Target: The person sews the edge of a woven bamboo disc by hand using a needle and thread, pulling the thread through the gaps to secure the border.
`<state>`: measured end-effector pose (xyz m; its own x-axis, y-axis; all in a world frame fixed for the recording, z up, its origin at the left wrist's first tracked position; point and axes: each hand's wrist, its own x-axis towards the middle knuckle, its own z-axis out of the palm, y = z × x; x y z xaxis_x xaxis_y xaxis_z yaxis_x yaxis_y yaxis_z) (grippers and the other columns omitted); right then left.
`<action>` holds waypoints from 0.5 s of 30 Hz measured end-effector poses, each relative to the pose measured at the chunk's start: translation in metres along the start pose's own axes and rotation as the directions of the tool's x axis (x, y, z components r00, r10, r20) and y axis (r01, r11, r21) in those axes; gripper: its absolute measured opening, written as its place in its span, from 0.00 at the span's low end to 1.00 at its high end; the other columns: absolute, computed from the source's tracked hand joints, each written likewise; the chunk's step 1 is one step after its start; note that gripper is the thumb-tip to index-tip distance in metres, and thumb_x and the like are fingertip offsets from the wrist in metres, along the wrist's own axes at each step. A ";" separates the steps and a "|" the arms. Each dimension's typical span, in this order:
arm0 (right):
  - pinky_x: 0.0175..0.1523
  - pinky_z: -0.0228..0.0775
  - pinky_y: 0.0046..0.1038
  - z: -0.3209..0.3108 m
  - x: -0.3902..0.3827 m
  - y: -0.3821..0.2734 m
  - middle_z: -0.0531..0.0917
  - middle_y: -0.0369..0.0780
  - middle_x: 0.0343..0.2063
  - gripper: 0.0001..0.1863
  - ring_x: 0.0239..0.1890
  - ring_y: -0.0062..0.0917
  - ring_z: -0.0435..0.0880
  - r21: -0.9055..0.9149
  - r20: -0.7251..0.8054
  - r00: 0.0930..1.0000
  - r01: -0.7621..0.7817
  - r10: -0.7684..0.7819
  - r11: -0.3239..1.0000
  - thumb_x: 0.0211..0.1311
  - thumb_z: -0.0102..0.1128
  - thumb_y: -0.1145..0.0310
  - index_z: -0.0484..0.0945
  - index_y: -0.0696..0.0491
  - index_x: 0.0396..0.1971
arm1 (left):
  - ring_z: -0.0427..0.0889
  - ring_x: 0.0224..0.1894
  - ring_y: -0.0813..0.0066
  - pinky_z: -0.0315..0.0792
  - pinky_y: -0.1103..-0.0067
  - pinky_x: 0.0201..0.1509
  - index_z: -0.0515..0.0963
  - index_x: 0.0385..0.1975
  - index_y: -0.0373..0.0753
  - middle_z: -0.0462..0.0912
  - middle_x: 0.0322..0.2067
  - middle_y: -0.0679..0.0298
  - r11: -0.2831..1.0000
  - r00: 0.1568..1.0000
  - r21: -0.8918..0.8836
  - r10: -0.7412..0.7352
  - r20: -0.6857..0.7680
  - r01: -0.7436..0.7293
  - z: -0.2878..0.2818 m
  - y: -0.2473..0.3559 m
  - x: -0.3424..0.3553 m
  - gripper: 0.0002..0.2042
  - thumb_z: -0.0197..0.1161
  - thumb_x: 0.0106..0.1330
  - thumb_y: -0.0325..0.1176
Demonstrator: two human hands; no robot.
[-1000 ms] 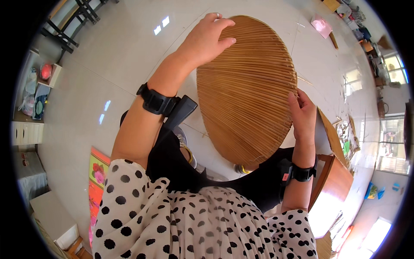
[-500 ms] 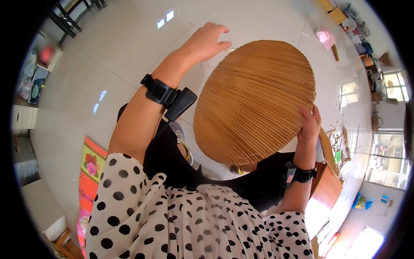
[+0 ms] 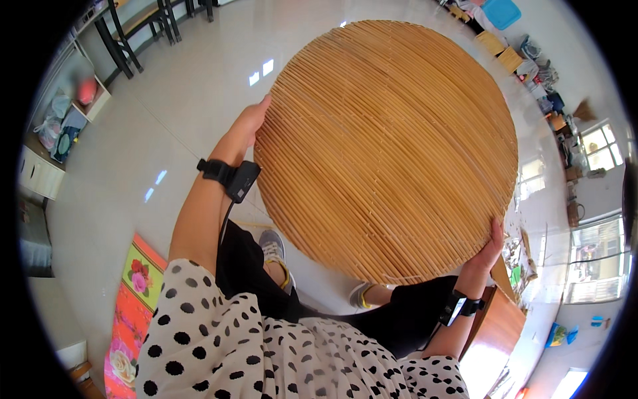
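Note:
A large round mat of thin tan stalks [image 3: 385,153], laid side by side and stitched in lines, is held up in front of me over my knees. Its flat face is toward me. At its left edge is my left hand [image 3: 252,121], with the thumb along the rim and the other fingers mostly hidden behind the mat. My right hand [image 3: 487,251] grips the lower right rim, its fingers partly out of sight. A short loose end of stalk or thread shows at the mat's bottom edge.
A flowered red and green panel [image 3: 136,299] lies on the shiny tiled floor [image 3: 193,106] at left. Beside my right forearm stands a brown wooden piece [image 3: 500,316]. Dry stalk scraps [image 3: 522,263] litter the floor at right. Chairs [image 3: 143,26] stand at the far left.
My left hand, raised free of the mat before, has come down to its left edge. The mat has turned to face me more fully and risen. My right hand has kept hold, shifting slightly lower.

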<state>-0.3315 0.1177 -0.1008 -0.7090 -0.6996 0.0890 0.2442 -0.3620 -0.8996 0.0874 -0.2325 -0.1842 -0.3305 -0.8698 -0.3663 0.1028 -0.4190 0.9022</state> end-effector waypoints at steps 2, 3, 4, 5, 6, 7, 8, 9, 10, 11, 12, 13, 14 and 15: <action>0.57 0.72 0.37 0.008 -0.003 0.000 0.76 0.45 0.54 0.25 0.54 0.35 0.77 0.051 0.004 1.000 0.011 -0.011 0.999 0.65 0.51 0.68 0.65 0.55 0.62 | 0.76 0.55 0.65 0.70 0.71 0.58 0.68 0.58 0.28 0.77 0.54 0.53 0.997 1.000 -0.077 0.031 -0.001 -0.031 -0.006 0.011 -0.012 0.33 0.45 0.73 0.58; 0.57 0.72 0.37 0.009 -0.004 -0.001 0.76 0.45 0.54 0.25 0.54 0.35 0.77 0.073 0.019 1.000 0.021 -0.022 0.997 0.65 0.51 0.68 0.65 0.55 0.62 | 0.77 0.54 0.66 0.70 0.71 0.58 0.69 0.57 0.29 0.77 0.53 0.54 0.992 0.999 -0.115 0.046 -0.001 -0.046 -0.010 0.018 -0.016 0.34 0.44 0.73 0.59; 0.58 0.71 0.37 0.004 -0.004 -0.003 0.76 0.45 0.54 0.25 0.54 0.35 0.77 0.092 0.026 0.999 0.038 -0.041 0.995 0.65 0.51 0.68 0.65 0.55 0.62 | 0.77 0.54 0.66 0.70 0.71 0.58 0.70 0.56 0.29 0.78 0.53 0.54 0.989 0.999 -0.140 0.036 -0.017 -0.038 -0.010 0.021 -0.010 0.33 0.44 0.73 0.59; 0.58 0.71 0.38 0.003 -0.004 -0.004 0.76 0.44 0.54 0.25 0.54 0.35 0.77 0.109 0.037 0.998 0.042 -0.046 0.993 0.65 0.51 0.67 0.65 0.55 0.62 | 0.77 0.53 0.66 0.70 0.71 0.58 0.70 0.56 0.29 0.78 0.52 0.54 0.985 0.999 -0.168 0.017 -0.044 -0.024 -0.014 0.020 -0.008 0.33 0.44 0.73 0.58; 0.58 0.71 0.37 0.003 -0.003 -0.006 0.76 0.44 0.54 0.25 0.54 0.35 0.77 0.099 0.048 0.997 0.050 -0.055 0.994 0.65 0.51 0.67 0.65 0.55 0.62 | 0.77 0.53 0.66 0.70 0.71 0.58 0.71 0.55 0.29 0.78 0.52 0.54 0.980 0.998 -0.197 -0.003 -0.069 -0.011 -0.017 0.019 -0.006 0.32 0.43 0.74 0.58; 0.58 0.70 0.37 0.004 -0.004 -0.009 0.76 0.44 0.54 0.25 0.54 0.35 0.77 0.086 0.054 0.996 0.063 -0.067 0.994 0.65 0.51 0.67 0.66 0.55 0.62 | 0.78 0.52 0.66 0.71 0.71 0.57 0.71 0.54 0.29 0.79 0.51 0.54 0.971 0.995 -0.241 -0.013 -0.097 -0.011 -0.014 0.022 -0.007 0.32 0.43 0.74 0.57; 0.58 0.70 0.37 0.005 -0.005 -0.011 0.76 0.44 0.54 0.25 0.54 0.35 0.77 0.072 0.058 0.995 0.076 -0.080 0.995 0.65 0.51 0.67 0.66 0.55 0.61 | 0.78 0.52 0.66 0.71 0.71 0.57 0.72 0.53 0.29 0.80 0.49 0.54 0.959 0.992 -0.284 -0.025 -0.123 -0.011 -0.009 0.023 -0.008 0.31 0.43 0.74 0.57; 0.59 0.69 0.36 0.006 -0.003 -0.011 0.76 0.44 0.54 0.25 0.54 0.34 0.76 0.085 0.066 0.995 0.074 -0.080 0.994 0.65 0.51 0.68 0.66 0.56 0.61 | 0.79 0.51 0.66 0.71 0.71 0.57 0.73 0.52 0.29 0.81 0.48 0.54 0.945 0.989 -0.326 -0.038 -0.146 -0.011 -0.004 0.025 -0.009 0.31 0.43 0.74 0.56; 0.59 0.69 0.35 0.008 -0.001 -0.010 0.76 0.43 0.53 0.25 0.54 0.33 0.76 0.098 0.079 0.994 0.067 -0.075 0.993 0.65 0.52 0.68 0.66 0.56 0.61 | 0.79 0.49 0.66 0.71 0.70 0.56 0.73 0.51 0.29 0.81 0.47 0.55 0.941 0.987 -0.336 -0.015 -0.157 -0.039 -0.004 0.024 -0.012 0.29 0.44 0.74 0.55; 0.59 0.68 0.34 0.009 0.001 -0.009 0.77 0.43 0.53 0.25 0.55 0.32 0.76 0.111 0.090 0.993 0.061 -0.071 0.992 0.64 0.52 0.68 0.66 0.57 0.61 | 0.79 0.48 0.66 0.72 0.70 0.55 0.73 0.50 0.30 0.81 0.45 0.55 0.936 0.986 -0.345 0.008 -0.167 -0.066 -0.005 0.024 -0.014 0.28 0.44 0.75 0.54; 0.59 0.68 0.33 0.008 0.005 -0.005 0.77 0.42 0.52 0.24 0.54 0.31 0.76 -0.019 0.052 0.997 0.051 -0.050 0.999 0.64 0.53 0.68 0.67 0.57 0.60 | 0.79 0.46 0.66 0.72 0.70 0.53 0.73 0.49 0.30 0.81 0.44 0.56 0.931 0.984 -0.354 0.031 -0.176 -0.093 -0.006 0.025 -0.015 0.26 0.45 0.75 0.53; 0.59 0.67 0.31 0.004 0.011 0.002 0.77 0.42 0.52 0.23 0.54 0.29 0.76 -0.150 0.011 0.999 0.038 -0.037 0.988 0.64 0.53 0.68 0.68 0.57 0.59 | 0.79 0.46 0.66 0.73 0.70 0.53 0.74 0.48 0.31 0.81 0.44 0.56 0.924 0.979 -0.362 0.047 -0.200 -0.118 -0.007 0.026 -0.014 0.26 0.45 0.75 0.52; 0.58 0.67 0.30 -0.002 0.018 0.011 0.78 0.41 0.51 0.23 0.54 0.28 0.76 -0.276 -0.033 0.999 0.017 -0.027 0.961 0.65 0.54 0.68 0.68 0.57 0.58 | 0.79 0.45 0.67 0.73 0.70 0.52 0.74 0.47 0.31 0.81 0.43 0.56 0.918 0.972 -0.369 0.062 -0.225 -0.144 -0.010 0.029 -0.015 0.25 0.46 0.75 0.52; 0.57 0.66 0.28 -0.014 0.025 0.023 0.79 0.39 0.49 0.22 0.52 0.25 0.76 -0.379 -0.095 0.995 -0.060 0.026 0.923 0.64 0.57 0.66 0.71 0.58 0.56 | 0.79 0.45 0.67 0.73 0.70 0.51 0.75 0.46 0.32 0.81 0.43 0.56 0.911 0.965 -0.376 0.077 -0.251 -0.170 -0.010 0.033 -0.014 0.24 0.47 0.75 0.51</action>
<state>-0.3532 0.1001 -0.1256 -0.7621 -0.6470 0.0246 0.0174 -0.0584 -0.9981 0.1050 -0.2367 -0.1520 -0.0759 -0.9370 -0.3410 0.5023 -0.3313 0.7987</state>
